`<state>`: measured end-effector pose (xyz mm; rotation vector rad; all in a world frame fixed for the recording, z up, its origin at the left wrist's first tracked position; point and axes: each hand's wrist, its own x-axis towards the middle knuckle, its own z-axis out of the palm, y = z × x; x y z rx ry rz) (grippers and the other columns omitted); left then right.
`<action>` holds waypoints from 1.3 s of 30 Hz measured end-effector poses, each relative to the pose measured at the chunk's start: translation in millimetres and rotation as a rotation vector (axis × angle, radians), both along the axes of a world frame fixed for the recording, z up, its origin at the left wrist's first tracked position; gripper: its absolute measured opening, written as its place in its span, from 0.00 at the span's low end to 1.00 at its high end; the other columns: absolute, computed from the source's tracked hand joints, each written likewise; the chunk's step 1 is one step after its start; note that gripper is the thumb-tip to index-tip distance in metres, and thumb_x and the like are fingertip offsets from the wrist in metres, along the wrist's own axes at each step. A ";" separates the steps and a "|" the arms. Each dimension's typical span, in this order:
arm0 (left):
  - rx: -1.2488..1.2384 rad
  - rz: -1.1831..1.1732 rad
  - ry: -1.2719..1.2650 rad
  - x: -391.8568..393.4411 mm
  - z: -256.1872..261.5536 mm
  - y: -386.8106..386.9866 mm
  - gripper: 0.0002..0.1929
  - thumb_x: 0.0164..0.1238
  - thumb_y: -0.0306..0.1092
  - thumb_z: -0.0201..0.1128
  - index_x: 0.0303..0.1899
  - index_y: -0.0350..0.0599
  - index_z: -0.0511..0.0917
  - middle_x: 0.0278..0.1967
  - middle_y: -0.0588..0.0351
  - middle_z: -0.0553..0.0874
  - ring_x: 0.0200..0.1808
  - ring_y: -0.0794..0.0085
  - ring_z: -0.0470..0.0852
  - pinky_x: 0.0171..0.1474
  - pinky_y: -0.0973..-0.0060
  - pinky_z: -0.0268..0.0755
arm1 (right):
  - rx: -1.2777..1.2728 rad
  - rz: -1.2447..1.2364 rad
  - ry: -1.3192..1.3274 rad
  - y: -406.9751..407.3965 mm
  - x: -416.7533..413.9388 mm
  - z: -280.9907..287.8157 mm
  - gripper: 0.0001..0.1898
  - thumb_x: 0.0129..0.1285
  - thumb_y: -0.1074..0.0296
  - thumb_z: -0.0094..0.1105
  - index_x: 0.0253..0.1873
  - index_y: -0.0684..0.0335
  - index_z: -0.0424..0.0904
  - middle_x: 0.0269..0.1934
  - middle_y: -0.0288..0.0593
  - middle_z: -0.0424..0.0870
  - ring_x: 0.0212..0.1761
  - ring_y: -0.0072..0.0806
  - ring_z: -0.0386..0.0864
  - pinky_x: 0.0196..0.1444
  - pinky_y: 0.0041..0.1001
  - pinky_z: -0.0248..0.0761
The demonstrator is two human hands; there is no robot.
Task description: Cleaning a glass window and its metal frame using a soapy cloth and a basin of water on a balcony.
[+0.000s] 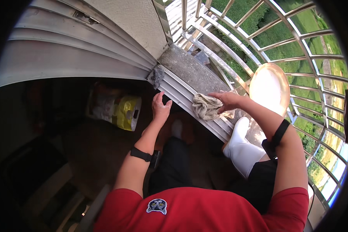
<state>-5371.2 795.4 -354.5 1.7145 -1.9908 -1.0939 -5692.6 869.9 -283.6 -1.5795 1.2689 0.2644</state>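
A crumpled off-white cloth (206, 107) lies across the metal window track (178, 91). My right hand (230, 101) is over the cloth's right side, thumb and fingers apart; whether they touch it is unclear. Left of the track, my left hand (161, 108) is empty with its fingers spread. Just beyond its fingertips, a grey scouring pad, perhaps steel wool (158, 76), rests at the track's far end, against the window frame.
Metal sliding window frames (84, 55) stand at upper left. Beyond the track are a concrete ledge (191, 68), an oval pan or tray (269, 88) and a curved metal railing (303, 37). My white boot (242, 148) is on the ledge side. A yellow package (127, 111) lies in the dark interior.
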 end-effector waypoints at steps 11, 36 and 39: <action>0.215 0.023 0.217 45.1 72.3 55.3 0.20 0.60 0.25 0.65 0.55 0.41 0.75 0.48 0.51 0.80 0.36 0.77 0.83 0.41 0.76 0.79 | -0.221 -0.364 0.360 45.1 65.8 -55.9 0.19 0.48 0.59 0.65 0.44 0.58 0.73 0.41 0.55 0.80 0.47 0.52 0.79 0.47 0.46 0.74; -0.053 0.038 0.497 96.2 199.0 59.6 0.14 0.62 0.24 0.64 0.50 0.40 0.78 0.41 0.51 0.83 0.33 0.75 0.83 0.35 0.78 0.79 | -2.116 -0.922 -0.401 -228.8 230.3 421.4 0.20 0.44 0.66 0.70 0.46 0.54 0.78 0.44 0.45 0.74 0.52 0.44 0.67 0.52 0.41 0.60; 0.006 0.110 0.502 118.6 178.4 66.8 0.15 0.62 0.24 0.63 0.51 0.40 0.77 0.42 0.51 0.82 0.34 0.76 0.83 0.38 0.78 0.79 | -2.058 -0.975 -0.275 -216.4 244.0 342.3 0.18 0.41 0.71 0.69 0.41 0.58 0.81 0.37 0.42 0.75 0.43 0.43 0.72 0.43 0.41 0.64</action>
